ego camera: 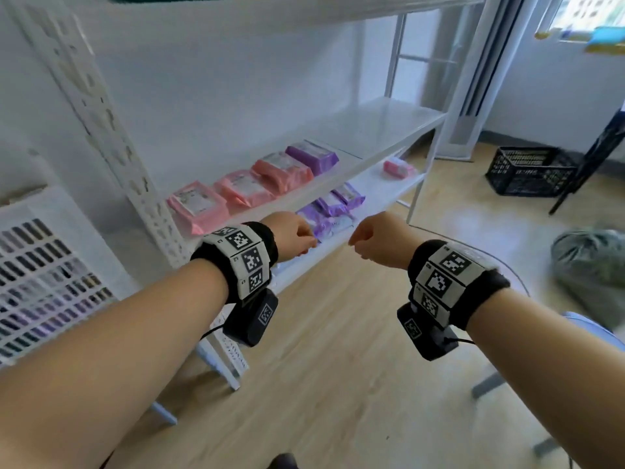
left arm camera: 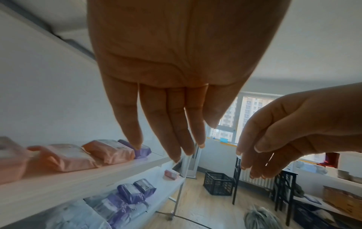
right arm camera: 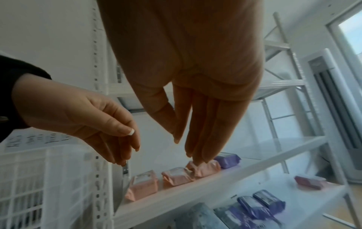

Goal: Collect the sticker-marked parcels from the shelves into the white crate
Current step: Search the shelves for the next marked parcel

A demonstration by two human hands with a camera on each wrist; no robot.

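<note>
Three pink parcels (ego camera: 198,206) and one purple parcel (ego camera: 313,157) lie in a row on the middle shelf (ego camera: 389,126), each with a white label on top. More purple parcels (ego camera: 333,204) and a lone pink parcel (ego camera: 399,168) lie on the lower shelf. The white crate (ego camera: 44,265) stands at the left beside the rack. My left hand (ego camera: 297,236) and right hand (ego camera: 368,242) hang side by side in front of the shelves, a little apart. In the wrist views the left fingers (left arm camera: 172,131) and right fingers (right arm camera: 199,131) are relaxed and hold nothing.
A black crate (ego camera: 529,170) sits on the wooden floor at the far right, next to dark table legs (ego camera: 588,164). A grey-green bag (ego camera: 595,265) lies on the floor at right. The rack's perforated white post (ego camera: 111,137) rises between the white crate and the parcels.
</note>
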